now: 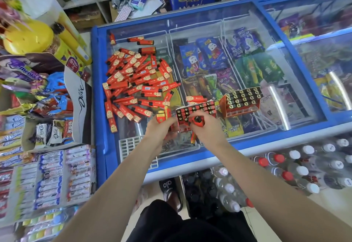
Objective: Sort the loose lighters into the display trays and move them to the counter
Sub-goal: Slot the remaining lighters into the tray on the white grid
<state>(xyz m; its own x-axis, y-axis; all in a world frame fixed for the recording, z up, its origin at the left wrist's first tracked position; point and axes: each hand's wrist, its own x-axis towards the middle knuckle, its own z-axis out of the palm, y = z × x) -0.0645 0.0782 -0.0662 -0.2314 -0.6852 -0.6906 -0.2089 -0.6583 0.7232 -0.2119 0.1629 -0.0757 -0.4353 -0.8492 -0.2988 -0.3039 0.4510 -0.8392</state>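
**Right hand seats a lighter in the near tray**

The right hand (pixel 202 127) pinches one lighter (pixel 198 121) upright over the tray (pixel 196 113), at its near edge. The left hand (pixel 162 127) grips a few spare lighters (pixel 164 115) at the tray's left end. Left of the tray and beyond it lies the loose pile (pixel 137 81) — nearer the left hand — while a filled tray (pixel 242 99) stands just to its right.
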